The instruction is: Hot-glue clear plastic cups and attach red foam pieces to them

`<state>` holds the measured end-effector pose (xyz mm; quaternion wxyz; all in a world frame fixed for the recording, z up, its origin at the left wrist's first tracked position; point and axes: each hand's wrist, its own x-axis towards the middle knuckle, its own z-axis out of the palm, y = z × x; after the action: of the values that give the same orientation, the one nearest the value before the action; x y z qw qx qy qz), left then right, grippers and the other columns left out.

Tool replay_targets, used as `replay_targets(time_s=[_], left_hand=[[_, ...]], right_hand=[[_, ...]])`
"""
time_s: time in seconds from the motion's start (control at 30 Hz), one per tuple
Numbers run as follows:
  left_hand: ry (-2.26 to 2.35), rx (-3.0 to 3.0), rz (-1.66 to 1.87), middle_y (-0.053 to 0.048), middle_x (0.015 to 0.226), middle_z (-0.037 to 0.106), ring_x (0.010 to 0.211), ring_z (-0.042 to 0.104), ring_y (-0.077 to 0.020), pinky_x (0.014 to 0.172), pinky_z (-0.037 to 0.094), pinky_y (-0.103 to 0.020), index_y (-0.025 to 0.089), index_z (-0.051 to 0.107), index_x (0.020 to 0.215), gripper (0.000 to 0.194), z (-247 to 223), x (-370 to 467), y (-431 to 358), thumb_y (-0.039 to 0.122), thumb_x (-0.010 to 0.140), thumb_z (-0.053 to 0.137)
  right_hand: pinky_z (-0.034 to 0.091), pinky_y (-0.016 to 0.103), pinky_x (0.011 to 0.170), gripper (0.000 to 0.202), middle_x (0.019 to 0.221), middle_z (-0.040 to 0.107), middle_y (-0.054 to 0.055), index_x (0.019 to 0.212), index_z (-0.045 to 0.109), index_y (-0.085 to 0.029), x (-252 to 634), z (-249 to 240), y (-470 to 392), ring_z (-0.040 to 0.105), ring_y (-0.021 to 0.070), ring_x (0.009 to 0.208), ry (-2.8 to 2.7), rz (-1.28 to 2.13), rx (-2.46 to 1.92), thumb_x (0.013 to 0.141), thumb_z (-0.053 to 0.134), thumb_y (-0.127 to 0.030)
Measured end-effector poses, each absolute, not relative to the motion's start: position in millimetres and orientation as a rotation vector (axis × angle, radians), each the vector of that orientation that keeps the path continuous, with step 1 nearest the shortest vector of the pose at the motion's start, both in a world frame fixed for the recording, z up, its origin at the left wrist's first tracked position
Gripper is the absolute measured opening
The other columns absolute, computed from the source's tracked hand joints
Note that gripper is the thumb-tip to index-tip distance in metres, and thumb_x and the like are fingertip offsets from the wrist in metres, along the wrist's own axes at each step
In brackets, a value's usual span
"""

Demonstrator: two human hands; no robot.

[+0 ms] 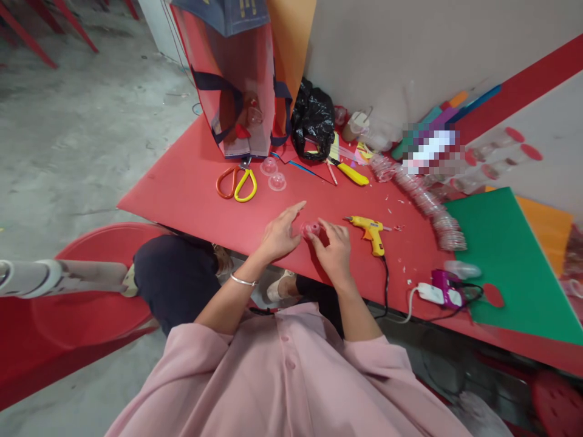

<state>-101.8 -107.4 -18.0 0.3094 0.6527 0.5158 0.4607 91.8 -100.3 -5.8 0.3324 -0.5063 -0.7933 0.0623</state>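
A small clear plastic dome lid (310, 229) lies near the front of the red table, between my two hands. My right hand (332, 246) has its thumb and fingers closed around the lid's right side. Close by on the left, my left hand (282, 233) is open, fingers stretched forward and thumb near the lid's edge. Two more dome lids (277, 181) rest farther back, beside scissors (237, 183) with one red and one yellow handle. To the right of my hands lies a yellow hot glue gun (371, 232) with a black cord.
Behind stand a clear tote bag (246, 79) and a black plastic bag (313, 118), with a yellow utility knife (350, 172) in front. Nested clear plastic pieces (428, 200) curve along the right. A purple power adapter (444, 288) sits by a green board (505, 255).
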Motion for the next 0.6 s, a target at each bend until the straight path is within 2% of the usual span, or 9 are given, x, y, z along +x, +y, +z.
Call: replay_targets(time_s=[0.1,0.17,0.23,0.33,0.43,0.53,0.6], left_hand=[[1.351,1.699,1.228,-0.008,0.150,0.056,0.116,0.067,-0.0224,0.085,0.060,-0.029,0.028,0.039,0.154,0.089,-18.0,-102.4,-107.3,0.003,0.073,0.062],[1.337,1.690,1.231,-0.008,0.149,0.057,0.112,0.068,-0.0216,0.081,0.059,-0.028,0.028,0.039,0.154,0.089,-18.5,-102.7,-106.9,0.002,0.072,0.061],[1.325,1.690,1.231,-0.009,0.147,0.058,0.109,0.069,-0.0207,0.079,0.059,-0.027,0.028,0.039,0.154,0.090,-19.2,-102.8,-106.5,0.001,0.071,0.060],[1.323,1.699,1.241,-0.008,0.145,0.061,0.103,0.070,-0.0184,0.079,0.058,-0.027,0.027,0.041,0.153,0.089,-20.3,-102.5,-105.9,-0.001,0.070,0.057],[1.356,1.723,1.252,-0.008,0.139,0.064,0.091,0.070,-0.0150,0.079,0.058,-0.027,0.024,0.051,0.146,0.081,-21.9,-102.1,-105.0,-0.001,0.069,0.056],[1.374,1.762,1.258,-0.009,0.134,0.067,0.078,0.067,-0.0118,0.076,0.057,-0.027,0.021,0.060,0.136,0.070,-23.9,-102.3,-104.1,0.001,0.070,0.056],[1.374,1.786,1.262,-0.009,0.130,0.069,0.073,0.065,-0.0110,0.074,0.056,-0.027,0.020,0.062,0.132,0.066,-24.6,-102.7,-103.8,0.001,0.070,0.056]], right_hand=[[0.048,0.052,0.102,0.057,0.129,0.069,0.014,0.137,0.061,-0.020,93.9,-6.2,-100.5,0.058,0.0317,0.116,-2.081,0.185,-1.361,0.093,0.064,-0.056],[0.048,0.054,0.103,0.063,0.132,0.067,0.016,0.142,0.057,-0.019,97.7,-4.8,-103.2,0.057,0.0326,0.119,-2.072,0.170,-1.377,0.092,0.066,-0.055],[0.048,0.054,0.104,0.062,0.134,0.066,0.015,0.146,0.052,-0.020,102.2,-2.0,-107.0,0.057,0.0324,0.121,-2.079,0.173,-1.371,0.093,0.066,-0.048],[0.045,0.055,0.111,0.060,0.141,0.063,0.011,0.152,0.046,-0.023,107.3,3.6,-112.1,0.053,0.0307,0.129,-2.142,0.176,-1.302,0.094,0.059,-0.028],[0.038,0.056,0.118,0.071,0.156,0.050,0.007,0.155,0.042,-0.025,109.5,7.5,-114.2,0.042,0.0296,0.143,-2.259,0.143,-1.253,0.086,0.052,-0.011],[0.033,0.060,0.120,0.078,0.167,0.034,0.001,0.155,0.043,-0.030,110.4,7.9,-113.1,0.027,0.0312,0.153,-2.377,0.125,-1.288,0.081,0.049,-0.005],[0.033,0.063,0.119,0.079,0.169,0.029,-0.001,0.154,0.044,-0.033,111.3,7.2,-111.2,0.020,0.0326,0.156,-2.422,0.127,-1.307,0.082,0.049,-0.003]])
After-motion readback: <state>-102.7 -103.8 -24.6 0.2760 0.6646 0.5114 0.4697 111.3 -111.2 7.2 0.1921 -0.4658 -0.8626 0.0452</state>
